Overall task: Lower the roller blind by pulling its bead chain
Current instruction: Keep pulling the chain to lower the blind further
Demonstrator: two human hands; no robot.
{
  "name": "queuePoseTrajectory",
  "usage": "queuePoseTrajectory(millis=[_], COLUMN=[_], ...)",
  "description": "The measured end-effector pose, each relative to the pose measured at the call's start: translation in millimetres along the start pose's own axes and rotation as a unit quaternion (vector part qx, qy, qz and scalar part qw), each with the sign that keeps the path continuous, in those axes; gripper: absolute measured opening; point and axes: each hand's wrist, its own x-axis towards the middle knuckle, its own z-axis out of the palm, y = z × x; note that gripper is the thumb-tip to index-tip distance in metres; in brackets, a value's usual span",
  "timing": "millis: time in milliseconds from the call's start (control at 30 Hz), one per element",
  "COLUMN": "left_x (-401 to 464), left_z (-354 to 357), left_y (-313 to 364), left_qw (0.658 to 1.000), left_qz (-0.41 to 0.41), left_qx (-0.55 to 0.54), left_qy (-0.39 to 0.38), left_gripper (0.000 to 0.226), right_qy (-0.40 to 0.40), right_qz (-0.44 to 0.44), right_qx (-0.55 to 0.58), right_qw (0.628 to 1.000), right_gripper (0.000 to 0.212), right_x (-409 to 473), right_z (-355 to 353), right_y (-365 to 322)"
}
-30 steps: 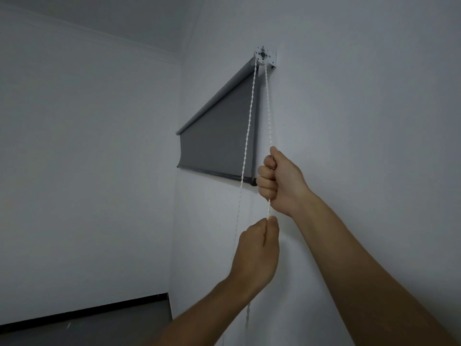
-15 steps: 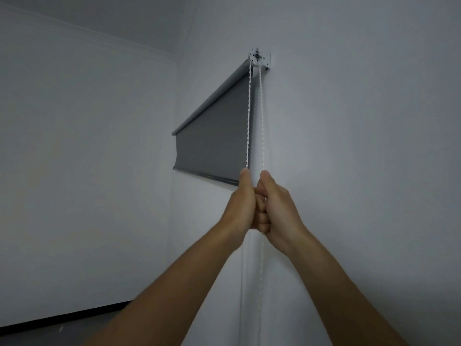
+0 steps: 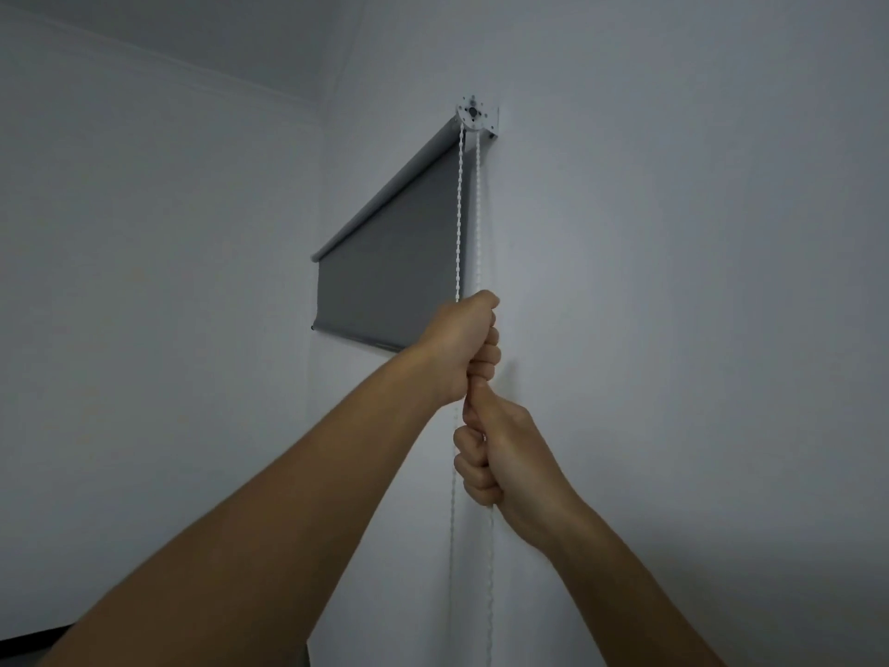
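We grip the chain (image 3: 460, 219) in both fists: our left hand (image 3: 464, 341) is clenched round it on top, our right hand (image 3: 500, 457) clenched round it directly below, the two touching. Two white strands run up from the fists to the bracket (image 3: 475, 113) high on the wall (image 3: 673, 281), and both hang on below our hands. The grey blind (image 3: 389, 276) is partly down, its bottom bar level with the left wrist, just behind it.
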Motion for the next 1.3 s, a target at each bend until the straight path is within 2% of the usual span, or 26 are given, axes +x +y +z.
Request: queuePoseTrajectory(millis=[100,167,300,433,500,600,800,933,1067,1200,1300], left_x=[-0.8,-2.2,-8.1,-17.0,-22.2,-29.8,-49.9,-48.3,-45.4,-37.7,-24.5], left_z=[5.0,5.6,2.1,-0.1,0.2,-2.3,1.6,1.8,-2.5,-8.4,-12.8], left_y=[-1.8,-2.8,-11.5,-36.0,-51.6,-69.5,-101.3,-108.1,-108.7,-105.9,-96.0], left_qw=[0.998,0.996,0.983,0.979,0.964,0.953,0.957,0.980,0.996,0.999,0.999], left_qz=[0.045,0.068,0.115,0.132,0.172,0.207,0.203,0.141,0.062,0.039,0.040], left_qx=[0.008,0.018,0.088,0.118,0.172,0.194,0.193,0.127,0.061,0.018,-0.002], left_qy=[0.039,0.061,0.112,0.105,0.109,0.108,0.071,0.065,0.034,0.014,0.023], left_gripper=[0.036,0.033,0.021,0.033,0.033,0.039,0.052,0.050,0.054,0.069,0.070], right_qy=[-0.009,0.004,0.027,0.008,0.002,-0.016,0.005,0.043,0.047,0.041,0.041], right_qz=[0.023,0.018,0.033,0.049,0.059,0.066,0.075,0.033,-0.008,-0.023,-0.015], right_qx=[-0.035,-0.038,0.007,0.066,0.084,0.143,0.189,0.194,0.161,0.133,0.134], right_qw=[0.999,0.999,0.999,0.997,0.995,0.987,0.979,0.980,0.986,0.990,0.990], right_gripper=[0.042,0.048,0.052,0.051,0.049,0.045,0.038,0.052,0.055,0.054,0.055], right_x=[3.5,7.8,24.4,44.3,52.3,63.0,83.0,85.4,77.9,62.4,49.7], right_z=[-7.1,-12.6,-17.9,-16.5,-16.1,-12.4,-9.4,-8.8,-9.3,-9.7,-6.5], right_y=[-7.4,-12.3,-27.0,-46.3,-56.5,-70.1,-80.3,-70.5,-64.2,-55.6,-44.8])
